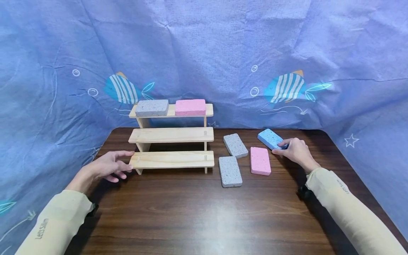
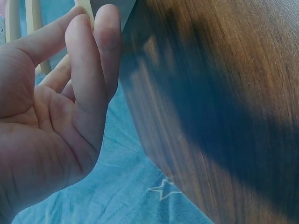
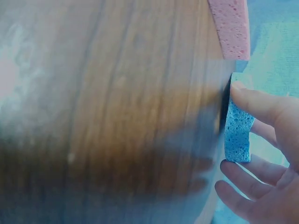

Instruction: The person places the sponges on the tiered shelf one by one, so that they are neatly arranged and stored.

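Observation:
On the table stands a three-step wooden rack [image 1: 172,160]. At the left end of its lowest step, my left hand [image 1: 109,166] holds the board between thumb and forefinger, the other fingers loosely bent below. In the left wrist view, the fingertips of the left hand [image 2: 70,93] meet at the board's end. Over on the right, my right hand [image 1: 296,152] grips the near end of a blue sponge [image 1: 269,139]. The right wrist view has the thumb on one face of that blue sponge [image 3: 239,135], fingers around the other side.
A grey sponge [image 1: 152,107] and a pink sponge [image 1: 190,107] sit on the rack's top step. Between rack and right hand lie two grey sponges, one farther back [image 1: 235,145], one nearer [image 1: 230,171], plus a pink sponge [image 1: 260,161]. A blue fish-print curtain [image 1: 204,53] hangs behind the table.

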Available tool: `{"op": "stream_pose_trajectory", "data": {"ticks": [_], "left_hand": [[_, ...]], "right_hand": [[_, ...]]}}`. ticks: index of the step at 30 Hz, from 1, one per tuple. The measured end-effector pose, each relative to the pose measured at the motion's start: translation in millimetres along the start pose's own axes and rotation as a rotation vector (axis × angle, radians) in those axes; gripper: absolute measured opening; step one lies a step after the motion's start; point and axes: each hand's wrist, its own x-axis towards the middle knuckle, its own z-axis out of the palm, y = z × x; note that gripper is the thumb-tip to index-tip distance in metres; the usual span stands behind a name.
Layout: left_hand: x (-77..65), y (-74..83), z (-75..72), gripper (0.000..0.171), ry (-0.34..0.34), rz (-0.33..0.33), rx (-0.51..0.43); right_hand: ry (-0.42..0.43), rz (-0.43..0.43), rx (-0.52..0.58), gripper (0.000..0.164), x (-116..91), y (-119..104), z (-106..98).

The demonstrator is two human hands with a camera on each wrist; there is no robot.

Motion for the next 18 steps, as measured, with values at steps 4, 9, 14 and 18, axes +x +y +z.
{"op": "stream_pose_trajectory", "data": {"ticks": [4,9,14,18], "left_hand": [[0.2,1.0,-0.6,0.077,0.001,0.001,0.001],[2.2,2.1,0.0,0.076,0.006,0.002,0.009],[2.3,1.5,0.1,0.076,0.001,0.009,0.020],[1.0,0.2,0.8,0.076,0.005,0.003,0.025]], "right_hand": [[0.031,-0.021,0.009,0.053,0,-4,-5],[0.105,-0.089,0.023,0.045,-2,-9,-13],[0.191,-0.185,0.054,0.030,-3,-14,-16],[0.249,-0.289,0.058,0.021,-2,-22,-18]]}}
